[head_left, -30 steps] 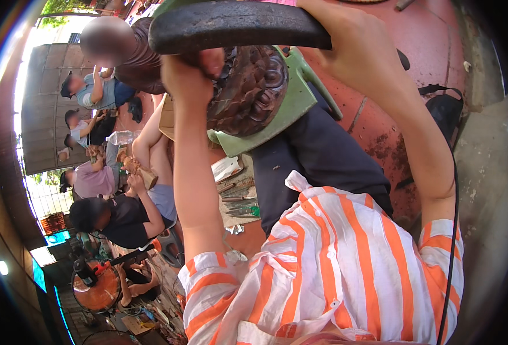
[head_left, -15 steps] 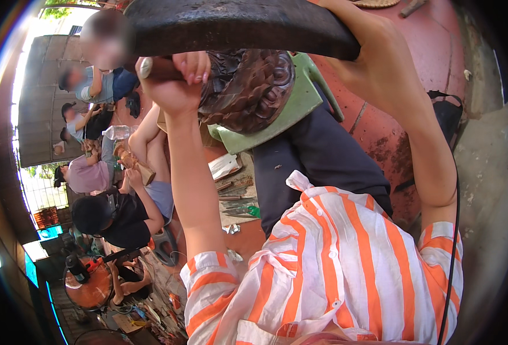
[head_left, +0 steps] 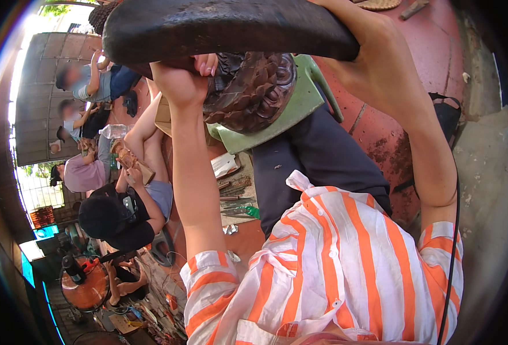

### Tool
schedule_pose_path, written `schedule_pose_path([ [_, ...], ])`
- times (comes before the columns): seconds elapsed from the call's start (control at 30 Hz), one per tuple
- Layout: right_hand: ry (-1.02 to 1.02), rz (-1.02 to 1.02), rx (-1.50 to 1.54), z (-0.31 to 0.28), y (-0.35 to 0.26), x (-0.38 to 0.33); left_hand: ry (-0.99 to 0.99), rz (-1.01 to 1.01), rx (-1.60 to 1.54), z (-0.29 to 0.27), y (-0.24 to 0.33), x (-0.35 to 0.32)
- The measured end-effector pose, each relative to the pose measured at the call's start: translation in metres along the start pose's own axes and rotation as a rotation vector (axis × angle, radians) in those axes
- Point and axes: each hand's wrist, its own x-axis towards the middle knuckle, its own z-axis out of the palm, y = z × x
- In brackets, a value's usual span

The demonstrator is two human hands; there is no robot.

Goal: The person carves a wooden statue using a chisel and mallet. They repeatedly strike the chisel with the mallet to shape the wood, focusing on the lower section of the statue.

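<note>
A dark carved wooden piece [head_left: 253, 95], with leaf-like and round relief, rests on a green plastic chair [head_left: 260, 135] beyond my legs. My left hand [head_left: 179, 86] is closed around a dark, rounded tool handle [head_left: 187, 63] beside the carving; the tool's working end is hidden. Across the top of the view stretches a long, dark, curved wooden mallet [head_left: 225, 31]. My right hand [head_left: 354, 34] is at its right end, the fingers mostly out of sight behind it. The mallet overlaps the top of the left hand and the handle's end; whether they touch cannot be told.
Several people sit at the left, the nearest in a black cap [head_left: 101, 215] holding a light wood piece [head_left: 133, 164]. Chisel-like tools [head_left: 237, 210] and a foil scrap [head_left: 231, 229] lie on the floor. A black bag [head_left: 445, 115] stands at the right.
The mallet's left end has moved down and left, covering the handle's metal-capped end, which showed before. My left hand has shifted slightly right. The seated person nearest has moved a little right.
</note>
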Motion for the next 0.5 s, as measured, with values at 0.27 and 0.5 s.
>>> schedule_pose_path([
  [0.27, -0.053, -0.031, -0.063, 0.003, -0.008, 0.022, -0.005, 0.003, 0.095, 0.007, -0.003, 0.003],
  [0.5, -0.007, -0.217, -0.236, -0.001, -0.019, 0.044, -0.004, 0.065, 0.076, 0.005, -0.006, 0.004],
])
